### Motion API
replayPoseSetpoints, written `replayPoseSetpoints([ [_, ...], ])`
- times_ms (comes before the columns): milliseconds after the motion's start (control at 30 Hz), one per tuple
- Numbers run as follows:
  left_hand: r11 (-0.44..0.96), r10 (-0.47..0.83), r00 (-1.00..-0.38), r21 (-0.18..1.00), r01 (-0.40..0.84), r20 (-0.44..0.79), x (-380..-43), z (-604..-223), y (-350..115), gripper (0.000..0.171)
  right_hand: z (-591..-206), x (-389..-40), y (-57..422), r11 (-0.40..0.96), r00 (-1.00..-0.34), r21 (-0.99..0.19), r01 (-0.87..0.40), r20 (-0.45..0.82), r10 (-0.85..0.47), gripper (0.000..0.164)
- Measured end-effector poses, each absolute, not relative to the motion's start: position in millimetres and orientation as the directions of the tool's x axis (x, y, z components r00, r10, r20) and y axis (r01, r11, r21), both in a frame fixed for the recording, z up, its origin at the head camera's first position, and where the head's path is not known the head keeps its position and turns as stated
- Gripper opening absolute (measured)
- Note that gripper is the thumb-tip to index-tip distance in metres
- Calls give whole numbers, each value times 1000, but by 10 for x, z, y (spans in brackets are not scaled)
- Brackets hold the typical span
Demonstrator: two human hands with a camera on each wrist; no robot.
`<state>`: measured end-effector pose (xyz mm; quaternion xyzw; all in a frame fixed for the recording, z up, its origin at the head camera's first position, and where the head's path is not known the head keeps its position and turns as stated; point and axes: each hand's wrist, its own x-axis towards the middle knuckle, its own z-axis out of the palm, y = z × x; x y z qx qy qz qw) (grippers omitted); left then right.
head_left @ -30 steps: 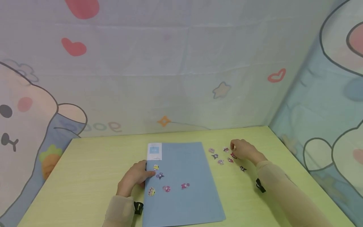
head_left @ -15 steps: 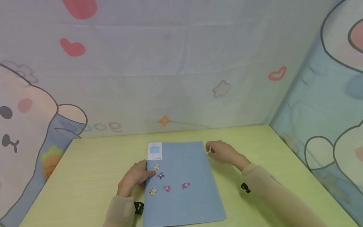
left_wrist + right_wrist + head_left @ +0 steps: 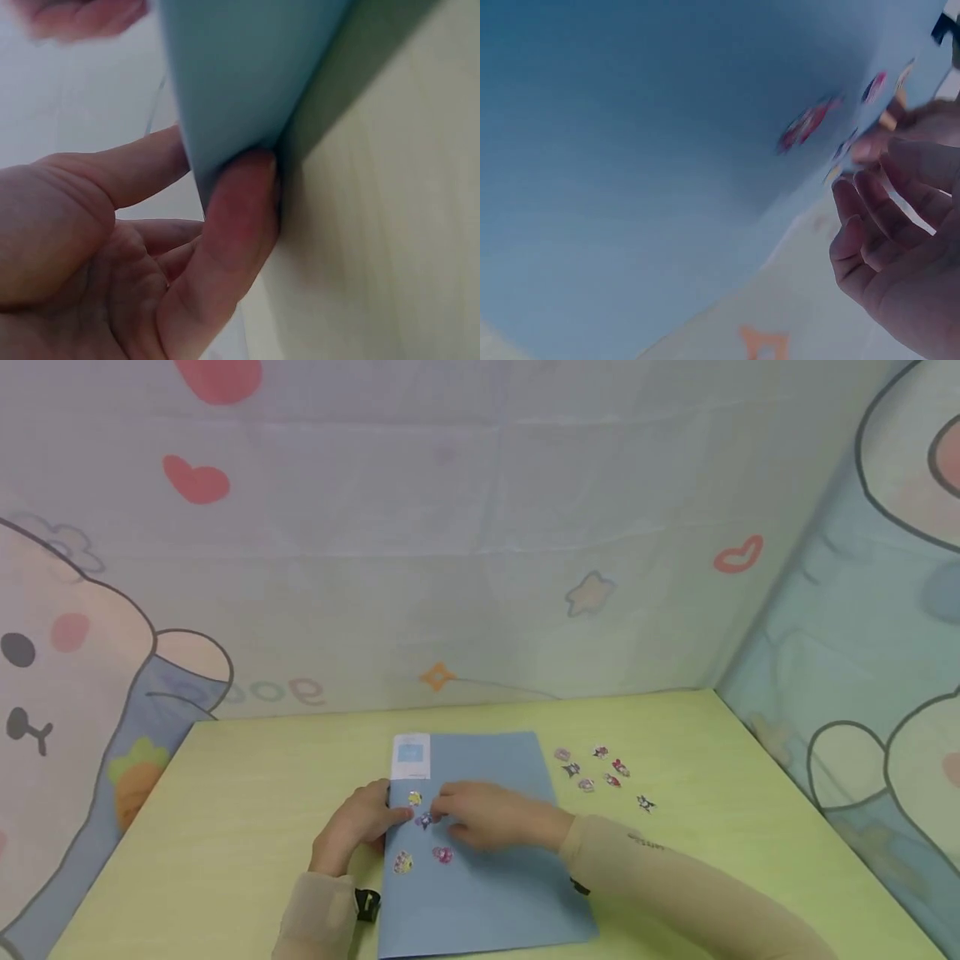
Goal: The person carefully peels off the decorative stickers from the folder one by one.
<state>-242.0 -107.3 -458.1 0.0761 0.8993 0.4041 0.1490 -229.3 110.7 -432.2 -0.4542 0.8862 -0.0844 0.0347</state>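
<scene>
The folder [image 3: 487, 893] is pinched at its left edge by the left hand [image 3: 357, 821]; above it the right hand [image 3: 487, 817] is half-curled, any hold indiscernible; stickers [image 3: 442, 855] are scattered on it and to its right

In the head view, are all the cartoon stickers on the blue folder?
No, several cartoon stickers lie on the yellow-green table, to the right of the blue folder.
</scene>
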Motion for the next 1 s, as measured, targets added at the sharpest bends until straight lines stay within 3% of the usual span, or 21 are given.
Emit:
replayPoseSetpoints([
  [200, 659, 276, -937, 752, 21, -215, -2439, -4582, -1072, 32, -4377, -2209, 792, 454, -454, -42, -890, -3, -891, 26],
  [500, 698, 257, -949, 714, 51, -183, -2451, -4584, -1111, 25, -4438, -2160, 565, 372, -372, 15, -928, 10, -928, 18],
  [1000, 743, 264, -956, 659, 116, -130, -2470, -4586, -1115, 33, -4439, -2088, 497, 382, -385, -78, -921, 26, -923, 9],
])
